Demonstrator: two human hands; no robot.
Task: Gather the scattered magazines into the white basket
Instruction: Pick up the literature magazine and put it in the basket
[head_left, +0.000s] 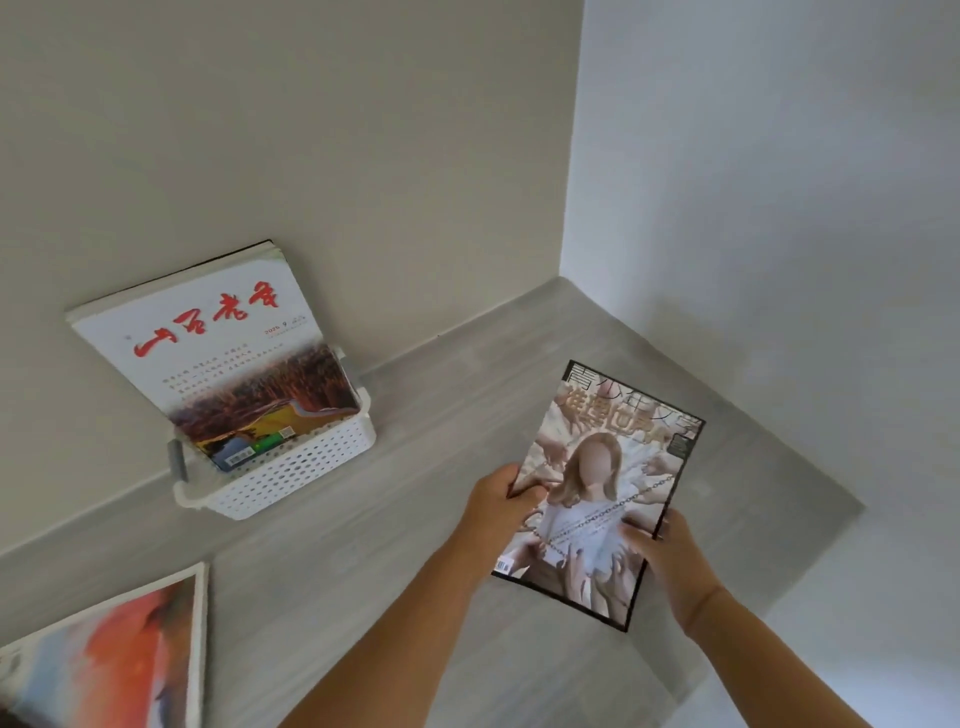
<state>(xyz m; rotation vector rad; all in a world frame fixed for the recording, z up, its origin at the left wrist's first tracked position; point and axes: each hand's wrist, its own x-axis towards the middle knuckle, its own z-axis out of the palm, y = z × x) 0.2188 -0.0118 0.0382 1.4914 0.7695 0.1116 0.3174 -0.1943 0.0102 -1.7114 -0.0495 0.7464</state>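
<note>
Three magazines: one (605, 488) gripped by both the left hand (491, 506) and right hand (670, 553), one (218, 353) standing in the white basket (291, 467), one (114, 654) lying on the table (405, 467).

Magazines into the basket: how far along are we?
Done: the red-titled magazine stands in the white basket. In hand: left hand and right hand grip the dark-bordered magazine by its side edges. Left: the orange-cover magazine lies on the table, outside the basket.
</note>
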